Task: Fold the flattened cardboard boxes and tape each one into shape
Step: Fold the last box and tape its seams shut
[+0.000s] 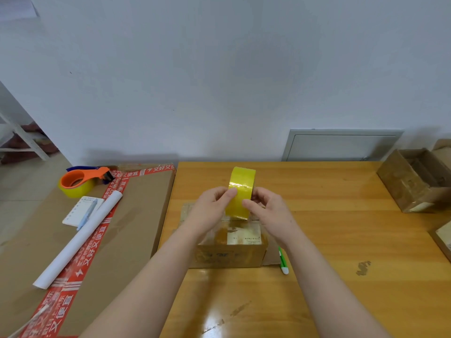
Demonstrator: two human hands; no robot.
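Observation:
A yellow tape roll (240,191) stands on edge in the air above a small folded cardboard box (231,247) on the wooden table (317,276). My left hand (212,206) grips the roll's left side, thumb on its outer face. From the right, my right hand (271,213) holds the same roll, its thumb pressed on the tape surface. The box carries a pale label and glossy tape on its top. Its far part is hidden behind my hands.
A green and white pen (283,261) lies right of the box. At the right edge stand an open cardboard box (415,181) and another box corner (441,240). On the large carton (136,215) at left lie an orange tape dispenser (83,180), a paper roll (80,239) and a notepad (81,211).

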